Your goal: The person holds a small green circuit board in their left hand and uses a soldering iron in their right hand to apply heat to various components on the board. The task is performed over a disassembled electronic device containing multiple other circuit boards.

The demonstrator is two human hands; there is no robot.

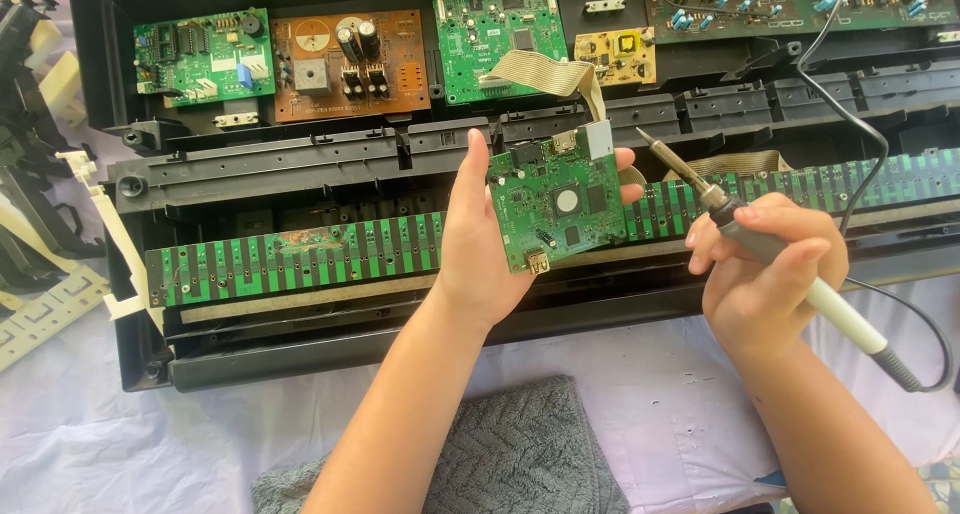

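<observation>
My left hand (480, 244) was clenched around a small square green circuit board (558, 206) studded with dark chips and a round silver disc. I held it by its edges, thumb on the near side and fingertips curling round the far edge, so that the component face stayed bare and tipped up toward me. It hung in the air above the long strip of green and black striped contact boards (300, 259) that ran across the opened black plastic keyboard casing (300, 349), touching none of it. A flat grey ribbon cable (545, 72) looped from the board's upper corner back to the green boards in the rear of the casing, which I judged was why I kept it so near rather than drawing it closer.

My right hand (765, 269) gripped a soldering iron with a white handle and dark collar (770, 252) like a pen, fingers wrapped close to the collar for control. Its metal tip (650, 142) pointed up and left, near the held board's right edge but apart from it. The iron's black cord (915, 324) trailed away to the right.

A brown power board (350, 64) and a small yellow one (615, 54) sat in the back. A folded grey towel (520, 449) lay on the pale cloth (130, 444) below my forearms, and white plastic brackets (60, 294) lay at the left.
</observation>
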